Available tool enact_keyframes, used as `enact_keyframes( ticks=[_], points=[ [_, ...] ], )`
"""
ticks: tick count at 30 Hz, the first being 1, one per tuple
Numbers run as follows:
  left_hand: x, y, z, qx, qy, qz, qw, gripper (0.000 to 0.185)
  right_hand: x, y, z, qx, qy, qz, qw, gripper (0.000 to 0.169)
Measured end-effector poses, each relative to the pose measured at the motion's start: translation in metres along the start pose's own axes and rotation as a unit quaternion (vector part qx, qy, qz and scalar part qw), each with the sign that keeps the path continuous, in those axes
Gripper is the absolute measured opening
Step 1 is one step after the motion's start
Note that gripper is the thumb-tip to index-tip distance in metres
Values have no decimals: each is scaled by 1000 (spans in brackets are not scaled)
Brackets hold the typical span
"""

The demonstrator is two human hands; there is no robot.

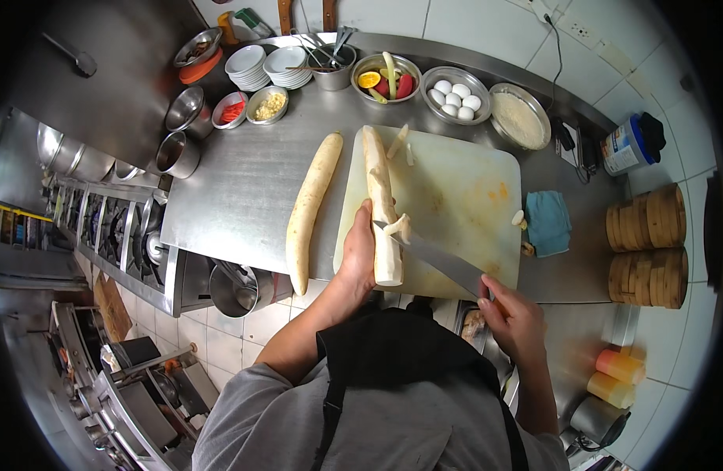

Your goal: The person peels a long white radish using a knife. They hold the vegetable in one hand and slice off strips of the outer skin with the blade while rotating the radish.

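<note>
A long daikon radish [384, 197], partly peeled, lies lengthwise over the left part of a pale cutting board [455, 194]. My left hand [359, 247] grips it from its left side, the fingers hidden beneath. In my right hand [511, 318] is the handle of a kitchen knife [444, 262]; its blade touches the radish, where a curled strip of peel [399, 228] stands up at the blade. Loose peel pieces [398, 141] rest near the board's far edge. A second, unpeeled daikon [314, 212] lies on the steel counter left of the board.
Along the back stand a bowl of vegetables [387, 97], a bowl of eggs [455, 118] and a bowl of pale crumbs or grains [543, 141]. A blue cloth [548, 224] and bamboo steamers [647, 221] are at right, a gas stove [117, 229] at left.
</note>
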State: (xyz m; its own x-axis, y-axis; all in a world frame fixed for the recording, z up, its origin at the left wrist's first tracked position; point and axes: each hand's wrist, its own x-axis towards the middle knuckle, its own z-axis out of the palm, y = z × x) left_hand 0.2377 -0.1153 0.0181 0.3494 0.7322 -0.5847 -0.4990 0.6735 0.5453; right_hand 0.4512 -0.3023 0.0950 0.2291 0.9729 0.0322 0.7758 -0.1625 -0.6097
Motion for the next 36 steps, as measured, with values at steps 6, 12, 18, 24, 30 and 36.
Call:
enact_keyframes(
  ticks=[6,12,18,24,30,36],
  points=[
    [1,-1,-1,-1,9,-12,1000,51,8,3,7,12,-2,5,1000,39],
    [1,-3,-4,17,-4,-11,1000,50,25,7,22,29,18,0,999,39],
    [-5,2,-2,20,20,-18,999,51,8,13,7,50,-38,40,997,38],
    [0,-2,-10,27,0,-23,999,53,19,1,8,19,-9,4,1000,38],
    [-3,-1,-5,27,17,-8,999,53,20,5,7,49,-27,3,998,38],
    [3,-7,-17,55,-8,-16,998,54,31,8,26,56,-12,-2,998,38]
  ],
)
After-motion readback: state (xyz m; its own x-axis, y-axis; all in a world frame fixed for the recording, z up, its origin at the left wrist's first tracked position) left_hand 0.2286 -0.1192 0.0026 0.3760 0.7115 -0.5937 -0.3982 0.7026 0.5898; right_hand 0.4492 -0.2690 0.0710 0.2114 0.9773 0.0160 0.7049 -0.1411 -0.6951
